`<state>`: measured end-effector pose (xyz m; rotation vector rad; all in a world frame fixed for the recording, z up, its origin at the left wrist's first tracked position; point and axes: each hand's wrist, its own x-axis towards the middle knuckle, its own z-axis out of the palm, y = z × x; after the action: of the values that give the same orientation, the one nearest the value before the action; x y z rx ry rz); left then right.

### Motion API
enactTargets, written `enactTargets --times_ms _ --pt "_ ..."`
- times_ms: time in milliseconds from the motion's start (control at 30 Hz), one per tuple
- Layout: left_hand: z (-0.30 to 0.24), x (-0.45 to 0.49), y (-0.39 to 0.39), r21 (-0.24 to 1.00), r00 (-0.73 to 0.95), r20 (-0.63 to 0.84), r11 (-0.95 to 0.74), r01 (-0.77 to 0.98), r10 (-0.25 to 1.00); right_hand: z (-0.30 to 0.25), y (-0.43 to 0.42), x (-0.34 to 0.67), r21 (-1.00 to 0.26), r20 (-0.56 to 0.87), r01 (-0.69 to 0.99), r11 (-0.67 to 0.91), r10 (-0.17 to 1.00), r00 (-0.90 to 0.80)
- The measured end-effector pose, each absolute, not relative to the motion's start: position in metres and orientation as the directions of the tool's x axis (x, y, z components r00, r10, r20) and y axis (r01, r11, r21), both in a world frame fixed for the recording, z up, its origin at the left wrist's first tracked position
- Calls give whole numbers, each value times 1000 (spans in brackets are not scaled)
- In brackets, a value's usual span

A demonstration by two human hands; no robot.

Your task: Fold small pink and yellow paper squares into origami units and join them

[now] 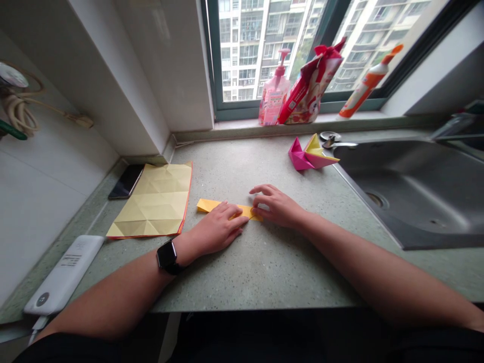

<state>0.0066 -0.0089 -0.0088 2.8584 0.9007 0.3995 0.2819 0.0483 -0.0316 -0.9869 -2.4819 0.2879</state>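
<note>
Fingers (233, 218) of the left hand (214, 229) lie flat and close together on a folded strip of yellow origami paper (207, 205), pressing it against a speckled stone desk (264, 267). The right hand (278, 206) arches over the strip's right end, its fingers loosely spread and curved, tips resting on the paper with no clear pinch. The strip lies crosswise between the hands, directly in front of the person, with its left end showing beyond the left hand. A black smartwatch (167, 256) circles the left wrist.

Just left of the hands lies an unfolded sheet of yellow paper (151, 201), red along its edges and marked with a pattern of creases. Its far corner sits beside a black smartphone (126, 181), and a white power bank (64, 267) lies nearer the wall. A pink and yellow paper model (312, 154) rests well beyond the right hand, near the rim of a stainless steel sink (408, 191). On the window ledge stand a pink pump bottle (274, 93), a red and white bag (312, 85) and an orange and white bottle (368, 83), with apartment towers beyond the glass.
</note>
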Motion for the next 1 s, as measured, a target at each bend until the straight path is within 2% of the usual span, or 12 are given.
enactTargets --times_ms 100,267,567,833,1000 --pt "-11 7 -10 203 781 207 -806 555 590 -33 49 280 -339 338 622 706 708 -620" --pt "-17 9 -9 153 778 189 -801 579 599 -35 51 279 -313 347 667 676 735 -582" --pt "-21 15 -14 78 752 124 -762 643 647 -41 52 277 -355 296 721 595 803 -517" --pt "-19 14 -12 101 763 141 -776 623 631 -43 46 275 -311 215 760 571 821 -529" --pt "-17 15 -13 118 762 141 -775 621 632 -46 50 278 -339 180 765 548 836 -519"
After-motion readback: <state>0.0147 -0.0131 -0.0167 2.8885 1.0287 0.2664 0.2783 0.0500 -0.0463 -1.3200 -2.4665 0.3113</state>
